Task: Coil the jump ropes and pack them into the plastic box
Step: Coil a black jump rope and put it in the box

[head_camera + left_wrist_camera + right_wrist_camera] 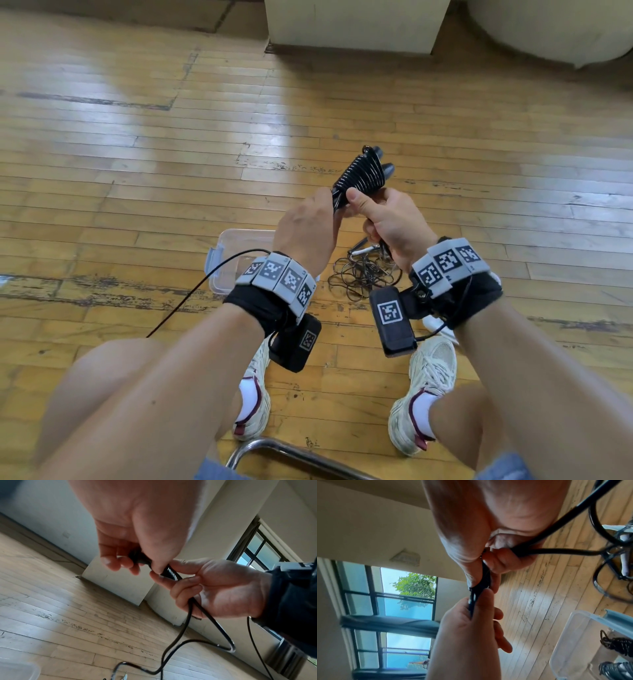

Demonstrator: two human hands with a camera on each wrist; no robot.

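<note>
I see two wound bundles already in the plastic box [573, 635]; both my left hand [310, 228] and right hand [390, 219] grip the half-wound black jump rope [361, 173], tangled ropes [363, 275] remaining

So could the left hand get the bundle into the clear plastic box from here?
Probably yes: the clear plastic box sits open-topped on the floor just below the left hand, nothing between; both hands grip the coiled black jump rope.
</note>
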